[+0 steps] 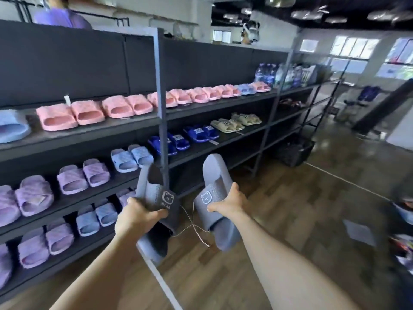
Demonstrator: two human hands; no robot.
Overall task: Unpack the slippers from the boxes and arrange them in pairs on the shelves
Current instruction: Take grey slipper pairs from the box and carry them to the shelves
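I hold two grey-blue slippers with a bear badge on the strap, one in each hand, in front of the dark shelving. My left hand (136, 217) grips the left slipper (154, 191) across its strap. My right hand (228, 203) grips the right slipper (215, 175) the same way. A thin string (192, 229) runs between the two slippers and hangs slack. Both slippers point away from me, toes toward the shelf upright (162, 108).
The shelves (201, 151) carry pink pairs on top, then purple, light blue, dark blue and beige pairs below. Bare shelf boards lie to the right. A dark basket (296, 151) stands on the wooden floor. A person in purple stands behind the shelving, and another person is at the right edge.
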